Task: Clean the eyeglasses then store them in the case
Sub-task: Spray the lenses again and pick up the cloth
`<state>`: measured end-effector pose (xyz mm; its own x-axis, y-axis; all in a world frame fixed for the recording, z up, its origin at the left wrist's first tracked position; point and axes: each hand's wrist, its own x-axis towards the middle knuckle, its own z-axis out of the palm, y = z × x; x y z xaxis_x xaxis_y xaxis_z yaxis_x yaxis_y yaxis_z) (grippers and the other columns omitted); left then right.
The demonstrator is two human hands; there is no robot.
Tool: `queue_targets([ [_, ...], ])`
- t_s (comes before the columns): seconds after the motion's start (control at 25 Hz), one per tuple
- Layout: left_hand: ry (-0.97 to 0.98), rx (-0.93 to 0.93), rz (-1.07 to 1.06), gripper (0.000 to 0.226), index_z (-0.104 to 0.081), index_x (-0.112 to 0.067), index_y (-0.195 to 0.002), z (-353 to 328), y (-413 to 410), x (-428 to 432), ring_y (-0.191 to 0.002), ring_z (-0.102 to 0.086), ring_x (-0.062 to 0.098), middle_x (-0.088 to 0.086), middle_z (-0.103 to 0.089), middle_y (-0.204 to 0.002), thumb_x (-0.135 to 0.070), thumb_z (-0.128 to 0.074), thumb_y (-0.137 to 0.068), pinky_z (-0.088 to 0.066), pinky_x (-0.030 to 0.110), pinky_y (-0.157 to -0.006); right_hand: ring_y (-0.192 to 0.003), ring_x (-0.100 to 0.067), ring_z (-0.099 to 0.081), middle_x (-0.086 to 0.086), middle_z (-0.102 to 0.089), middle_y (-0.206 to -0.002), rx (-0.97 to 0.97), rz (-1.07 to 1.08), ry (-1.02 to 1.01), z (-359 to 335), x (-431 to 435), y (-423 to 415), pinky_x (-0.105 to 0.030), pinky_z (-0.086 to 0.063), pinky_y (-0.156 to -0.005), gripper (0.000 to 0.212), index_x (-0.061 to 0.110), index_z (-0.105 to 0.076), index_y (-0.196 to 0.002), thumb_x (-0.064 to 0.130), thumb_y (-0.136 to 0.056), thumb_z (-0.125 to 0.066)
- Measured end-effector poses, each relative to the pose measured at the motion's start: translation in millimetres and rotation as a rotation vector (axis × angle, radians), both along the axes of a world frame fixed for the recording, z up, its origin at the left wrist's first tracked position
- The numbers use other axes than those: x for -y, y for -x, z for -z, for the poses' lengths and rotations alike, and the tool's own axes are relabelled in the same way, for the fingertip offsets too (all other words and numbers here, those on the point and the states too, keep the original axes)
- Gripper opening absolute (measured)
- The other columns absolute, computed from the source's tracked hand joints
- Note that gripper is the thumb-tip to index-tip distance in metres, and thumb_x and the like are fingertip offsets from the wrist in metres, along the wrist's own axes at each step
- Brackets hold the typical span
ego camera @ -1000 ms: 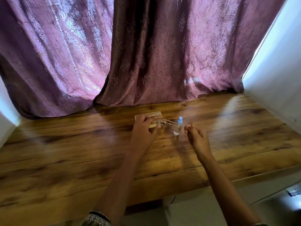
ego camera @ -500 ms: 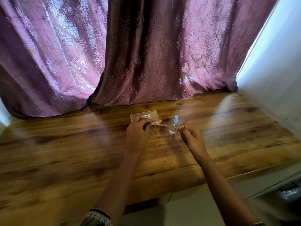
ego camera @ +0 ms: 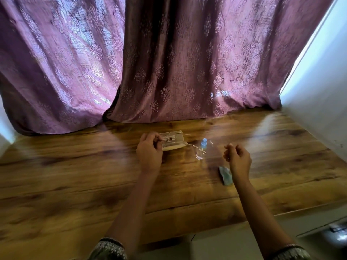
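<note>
Thin-rimmed eyeglasses (ego camera: 185, 143) are pinched at one end by my left hand (ego camera: 149, 151), just over the beige case (ego camera: 175, 146) that lies on the wooden table (ego camera: 75, 181). One temple arm sticks out to the right, toward a small clear spray bottle with a blue cap (ego camera: 202, 149). My right hand (ego camera: 238, 158) hovers to the right of the bottle, fingers curled in, with nothing in them. A crumpled teal cloth (ego camera: 225, 175) lies on the table, partly hidden under my right wrist.
Purple patterned curtains (ego camera: 169, 62) hang along the far edge of the table. A white wall (ego camera: 323, 91) closes the right side. The table's near edge runs under my forearms, with a white surface (ego camera: 225, 241) below it.
My right hand has let go of the glasses' temple and moved right and nearer. The teal cloth now shows beneath it. My left hand still holds the glasses by the case.
</note>
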<state>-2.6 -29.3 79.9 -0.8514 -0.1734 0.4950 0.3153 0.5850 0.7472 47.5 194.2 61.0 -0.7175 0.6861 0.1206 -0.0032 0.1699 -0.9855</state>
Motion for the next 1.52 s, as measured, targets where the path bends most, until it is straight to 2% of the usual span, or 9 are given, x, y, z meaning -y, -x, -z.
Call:
queue_targets([
  [0.16, 0.003, 0.045, -0.039, 0.015, -0.062, -0.010, -0.080, 5, 5, 3, -0.076, -0.051, 0.010, 0.002, -0.057, -0.086, 0.005, -0.063, -0.074, -0.041, 0.020, -0.070, -0.076, -0.020, -0.054, -0.015, -0.062, -0.083, 0.240, -0.073, -0.099, 36, -10, 35, -0.012, -0.036, -0.050, 0.013, -0.003, -0.062, -0.093, 0.007, -0.088, -0.056],
  [0.32, -0.039, 0.056, -0.049, 0.017, -0.060, -0.009, -0.079, 8, 11, 13, -0.078, -0.059, 0.020, 0.008, -0.060, -0.088, 0.007, -0.061, -0.075, -0.052, 0.034, -0.074, -0.098, -0.028, -0.060, -0.015, -0.062, -0.113, 0.422, -0.254, -0.183, 58, -6, 69, -0.036, -0.050, -0.080, 0.033, 0.009, -0.056, -0.118, 0.011, -0.085, -0.062],
  [0.48, -0.116, 0.090, -0.018, 0.020, -0.056, -0.006, -0.079, 14, 15, 20, -0.078, -0.063, 0.027, 0.007, -0.050, -0.092, 0.013, -0.052, -0.076, -0.057, 0.046, -0.071, -0.108, -0.030, -0.057, -0.013, -0.060, -0.119, 0.449, -0.351, -0.252, 69, 2, 88, -0.042, -0.048, -0.092, 0.046, 0.012, -0.053, -0.125, 0.014, -0.081, -0.066],
  [0.64, -0.177, 0.116, -0.022, 0.030, -0.049, -0.014, -0.074, 17, 19, 22, -0.069, -0.061, 0.002, 0.003, -0.050, -0.091, 0.015, -0.051, -0.078, -0.060, 0.031, -0.064, -0.102, -0.028, -0.059, -0.011, -0.065, -0.107, 0.368, -0.343, -0.185, 77, 9, 88, -0.033, -0.044, -0.082, 0.032, 0.010, -0.058, -0.116, 0.015, -0.085, -0.062],
  [0.84, -0.243, 0.154, -0.003, 0.045, -0.043, -0.028, -0.064, 19, 29, 16, -0.076, -0.064, 0.033, 0.018, -0.056, -0.085, 0.014, -0.053, -0.077, -0.058, 0.038, -0.062, -0.088, -0.021, -0.059, -0.004, -0.063, -0.094, 0.275, -0.330, -0.231, 76, 9, 69, -0.016, -0.036, -0.059, 0.024, 0.011, -0.051, -0.112, 0.013, -0.088, -0.057],
  [1.12, -0.243, 0.206, 0.097, 0.038, -0.044, -0.024, -0.065, 18, 23, -14, -0.072, -0.061, 0.023, -0.001, -0.055, -0.073, 0.008, -0.058, -0.080, -0.052, 0.027, -0.059, -0.072, -0.002, -0.060, 0.008, -0.058, -0.086, 0.097, -0.545, -0.292, 63, 34, 3, -0.018, -0.052, -0.061, 0.043, 0.026, -0.028, -0.133, 0.018, -0.095, -0.047],
  [1.24, -0.340, 0.275, 0.158, 0.035, -0.043, -0.022, -0.065, 17, 14, -30, -0.060, -0.060, 0.015, 0.003, -0.055, -0.076, 0.002, -0.062, -0.082, -0.050, 0.021, -0.055, -0.070, -0.006, -0.056, 0.004, -0.058, -0.099, -0.053, -0.623, -0.375, 39, 49, -11, -0.020, -0.050, -0.065, 0.055, 0.047, -0.018, -0.134, 0.024, -0.091, -0.044],
  [1.36, -0.359, 0.277, 0.188, 0.031, -0.045, -0.018, -0.066, 14, 6, -43, -0.051, -0.060, 0.002, 0.000, -0.055, -0.074, 0.002, -0.064, -0.081, -0.049, 0.013, -0.051, -0.068, -0.003, -0.046, 0.005, -0.053, -0.122, -0.172, -0.630, -0.451, 18, 60, -9, -0.021, -0.045, -0.064, 0.068, 0.039, -0.018, -0.143, 0.016, -0.084, -0.043],
  [1.52, -0.350, 0.251, 0.197, 0.032, -0.046, -0.021, -0.065, 9, -2, -51, -0.065, -0.064, 0.011, 0.002, -0.056, -0.075, -0.001, -0.067, -0.079, -0.054, 0.022, -0.061, -0.048, -0.001, -0.042, 0.017, -0.046, -0.071, -0.169, -0.582, -0.509, 2, 62, -8, -0.013, -0.034, -0.049, 0.057, 0.032, -0.034, -0.132, 0.016, -0.079, -0.045],
])
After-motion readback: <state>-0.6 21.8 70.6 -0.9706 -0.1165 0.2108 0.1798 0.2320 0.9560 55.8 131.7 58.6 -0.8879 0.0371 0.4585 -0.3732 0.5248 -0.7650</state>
